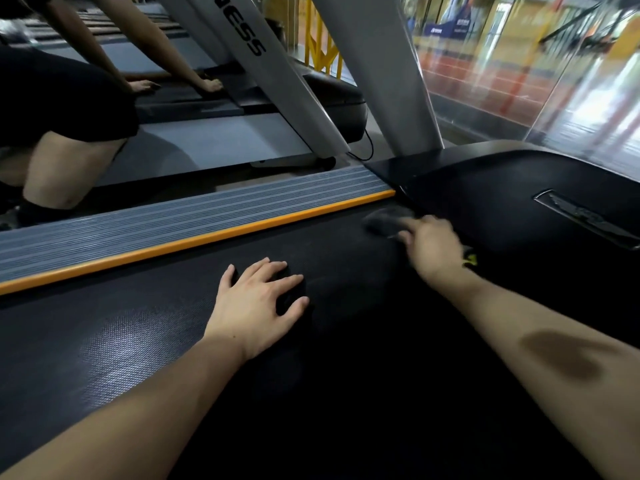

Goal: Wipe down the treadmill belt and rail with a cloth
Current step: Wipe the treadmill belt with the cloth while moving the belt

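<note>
Head cam view here: the cloth [386, 221] is a dark grey wad sitting at the far front end of the treadmill belt [173, 327], right where the belt meets the black motor cover [519, 188]. The right hand [434, 247] is on top of it. It's motion-blurred, so I honestly can't tell whether the fingers are curled round the cloth or just pressing it flat, but the cloth sticks out past the fingertips on the side toward the rail.

The left hand [258, 303] is released, palm down and fingers spread on the belt, nearer the camera than the cloth. Looks like it's just propping the person up.

The bit that matters: the belt runs long from the motor cover back toward the camera, and the ribbed grey rail [166, 223] with its orange edge strip [207, 239] runs alongside it, on the left-hand side of the cloth. So the right hand is the one on the job, and I'd guess the wipe either pulls back along the belt or slides sideways onto the rail.

Beyond the rail there's another person [62, 109] leaning on the next treadmill [214, 140].
</note>
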Demonstrator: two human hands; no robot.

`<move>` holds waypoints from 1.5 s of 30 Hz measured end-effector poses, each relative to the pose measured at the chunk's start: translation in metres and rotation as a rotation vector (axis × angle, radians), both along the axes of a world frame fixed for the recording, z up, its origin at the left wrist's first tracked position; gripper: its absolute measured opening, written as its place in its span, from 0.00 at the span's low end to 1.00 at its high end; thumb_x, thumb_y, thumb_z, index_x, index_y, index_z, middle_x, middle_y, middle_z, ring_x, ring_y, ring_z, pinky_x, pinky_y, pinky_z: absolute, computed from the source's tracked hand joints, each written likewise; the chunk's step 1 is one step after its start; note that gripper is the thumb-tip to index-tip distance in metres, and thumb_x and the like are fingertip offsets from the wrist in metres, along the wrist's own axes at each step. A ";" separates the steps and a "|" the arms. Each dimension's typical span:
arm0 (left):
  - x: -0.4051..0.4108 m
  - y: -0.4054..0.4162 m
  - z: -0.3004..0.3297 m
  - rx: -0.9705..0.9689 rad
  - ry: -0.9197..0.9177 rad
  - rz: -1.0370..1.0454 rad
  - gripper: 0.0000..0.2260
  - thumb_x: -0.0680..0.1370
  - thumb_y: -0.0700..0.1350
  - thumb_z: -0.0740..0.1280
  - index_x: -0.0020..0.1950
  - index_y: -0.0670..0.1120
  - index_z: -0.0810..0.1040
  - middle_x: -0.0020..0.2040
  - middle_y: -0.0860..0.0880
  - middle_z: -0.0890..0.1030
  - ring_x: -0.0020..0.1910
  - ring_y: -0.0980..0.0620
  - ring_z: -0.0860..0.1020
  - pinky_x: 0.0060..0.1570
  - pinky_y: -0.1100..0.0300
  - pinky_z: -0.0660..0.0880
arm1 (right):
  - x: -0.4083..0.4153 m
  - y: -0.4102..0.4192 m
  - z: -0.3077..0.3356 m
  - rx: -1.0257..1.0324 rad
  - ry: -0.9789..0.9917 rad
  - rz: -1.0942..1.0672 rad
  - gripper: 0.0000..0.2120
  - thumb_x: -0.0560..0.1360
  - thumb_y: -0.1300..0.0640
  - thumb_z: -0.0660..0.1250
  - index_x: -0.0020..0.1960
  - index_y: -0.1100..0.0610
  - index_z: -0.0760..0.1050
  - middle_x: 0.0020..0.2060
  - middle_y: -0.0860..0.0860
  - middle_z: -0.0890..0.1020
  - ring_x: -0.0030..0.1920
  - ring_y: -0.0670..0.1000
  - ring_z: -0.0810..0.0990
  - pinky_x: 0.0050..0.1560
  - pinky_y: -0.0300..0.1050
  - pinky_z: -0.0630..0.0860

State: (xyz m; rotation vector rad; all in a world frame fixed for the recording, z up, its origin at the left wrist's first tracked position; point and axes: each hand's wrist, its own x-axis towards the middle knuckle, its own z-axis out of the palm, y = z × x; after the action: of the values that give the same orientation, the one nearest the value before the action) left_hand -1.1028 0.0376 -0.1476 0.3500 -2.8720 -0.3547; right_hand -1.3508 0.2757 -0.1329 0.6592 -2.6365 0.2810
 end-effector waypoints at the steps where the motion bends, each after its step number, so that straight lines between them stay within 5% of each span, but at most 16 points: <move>1: 0.000 0.000 -0.001 0.000 0.004 0.000 0.26 0.77 0.72 0.50 0.72 0.67 0.70 0.76 0.62 0.66 0.79 0.57 0.56 0.77 0.39 0.49 | -0.012 0.013 0.001 -0.017 -0.010 -0.122 0.14 0.79 0.48 0.63 0.63 0.46 0.76 0.51 0.57 0.78 0.52 0.63 0.75 0.50 0.54 0.76; 5: -0.001 -0.002 -0.002 -0.005 0.002 -0.004 0.27 0.77 0.72 0.50 0.72 0.67 0.70 0.76 0.61 0.66 0.79 0.57 0.56 0.77 0.38 0.49 | 0.010 -0.006 0.000 -0.051 -0.024 -0.232 0.13 0.79 0.47 0.62 0.61 0.48 0.78 0.51 0.58 0.78 0.51 0.63 0.75 0.49 0.53 0.73; 9: -0.001 0.000 -0.001 -0.021 -0.015 -0.002 0.28 0.76 0.73 0.51 0.73 0.67 0.69 0.76 0.62 0.66 0.79 0.57 0.55 0.77 0.38 0.49 | 0.084 -0.050 -0.021 -0.131 0.025 0.165 0.16 0.76 0.45 0.62 0.59 0.49 0.81 0.45 0.54 0.79 0.42 0.59 0.76 0.44 0.50 0.74; 12: 0.001 0.000 0.001 -0.029 -0.022 -0.006 0.28 0.76 0.74 0.51 0.73 0.67 0.68 0.76 0.62 0.65 0.79 0.58 0.54 0.78 0.39 0.49 | 0.073 -0.040 -0.015 -0.092 -0.032 0.356 0.17 0.76 0.44 0.64 0.63 0.46 0.79 0.49 0.51 0.80 0.47 0.58 0.76 0.49 0.53 0.76; 17: -0.001 0.000 0.000 -0.029 -0.018 0.002 0.28 0.75 0.75 0.52 0.73 0.68 0.69 0.76 0.62 0.65 0.79 0.58 0.54 0.78 0.39 0.49 | -0.015 0.022 0.001 -0.020 -0.061 -0.170 0.14 0.80 0.47 0.61 0.64 0.46 0.76 0.53 0.55 0.78 0.53 0.61 0.74 0.51 0.55 0.75; 20: -0.002 0.001 -0.001 -0.010 -0.022 0.005 0.29 0.75 0.76 0.52 0.73 0.68 0.69 0.76 0.62 0.65 0.79 0.58 0.54 0.77 0.39 0.49 | 0.002 0.013 0.002 -0.032 -0.057 -0.181 0.13 0.79 0.48 0.62 0.60 0.49 0.78 0.52 0.57 0.78 0.51 0.62 0.75 0.51 0.53 0.73; 24: -0.002 0.001 0.000 -0.022 -0.032 0.001 0.30 0.74 0.76 0.52 0.73 0.68 0.69 0.76 0.62 0.65 0.79 0.57 0.54 0.77 0.39 0.48 | 0.074 -0.022 -0.017 -0.110 0.021 0.176 0.15 0.76 0.46 0.64 0.58 0.49 0.81 0.45 0.53 0.80 0.41 0.59 0.76 0.45 0.50 0.74; 27: 0.000 0.001 0.001 -0.032 -0.026 0.008 0.31 0.73 0.77 0.50 0.73 0.68 0.69 0.76 0.61 0.65 0.79 0.57 0.55 0.78 0.39 0.49 | 0.077 -0.024 -0.019 -0.106 -0.062 0.450 0.18 0.75 0.44 0.64 0.63 0.46 0.78 0.49 0.48 0.80 0.45 0.55 0.76 0.50 0.49 0.74; 29: 0.000 0.001 0.001 -0.026 -0.031 0.003 0.32 0.73 0.78 0.49 0.73 0.68 0.69 0.76 0.61 0.65 0.79 0.57 0.55 0.78 0.40 0.49 | 0.044 -0.006 -0.012 -0.045 -0.070 0.339 0.19 0.76 0.42 0.61 0.65 0.44 0.76 0.53 0.49 0.81 0.51 0.56 0.76 0.55 0.52 0.75; 32: -0.001 0.002 0.002 -0.020 -0.033 0.010 0.33 0.72 0.79 0.50 0.73 0.68 0.69 0.76 0.61 0.65 0.79 0.57 0.54 0.78 0.40 0.48 | -0.012 0.036 -0.002 -0.039 -0.053 -0.047 0.14 0.79 0.47 0.62 0.62 0.45 0.77 0.51 0.53 0.80 0.51 0.60 0.76 0.49 0.53 0.77; 36: -0.001 0.000 0.000 -0.017 -0.028 0.008 0.33 0.72 0.79 0.51 0.73 0.67 0.69 0.76 0.61 0.65 0.79 0.57 0.55 0.78 0.40 0.48 | 0.010 0.022 -0.002 0.025 0.038 -0.176 0.10 0.78 0.50 0.64 0.57 0.50 0.79 0.46 0.56 0.78 0.46 0.61 0.76 0.42 0.50 0.73; 42: 0.000 0.000 0.002 -0.040 -0.041 -0.002 0.33 0.72 0.79 0.50 0.73 0.68 0.68 0.77 0.61 0.64 0.79 0.57 0.54 0.78 0.40 0.48 | 0.092 -0.015 -0.022 -0.100 -0.006 0.390 0.17 0.76 0.45 0.62 0.62 0.47 0.79 0.47 0.49 0.81 0.44 0.56 0.76 0.47 0.50 0.75; 45: 0.002 0.001 0.002 -0.036 -0.039 0.006 0.34 0.72 0.79 0.49 0.74 0.68 0.67 0.77 0.62 0.64 0.79 0.58 0.54 0.78 0.41 0.47 | 0.050 0.013 -0.011 0.031 0.015 0.288 0.16 0.77 0.44 0.61 0.63 0.44 0.76 0.50 0.50 0.80 0.48 0.57 0.77 0.49 0.52 0.77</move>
State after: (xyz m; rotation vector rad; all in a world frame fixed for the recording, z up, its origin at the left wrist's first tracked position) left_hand -1.1012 0.0384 -0.1457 0.3636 -2.9110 -0.2980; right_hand -1.3013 0.2889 -0.1442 1.0484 -2.5324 0.3165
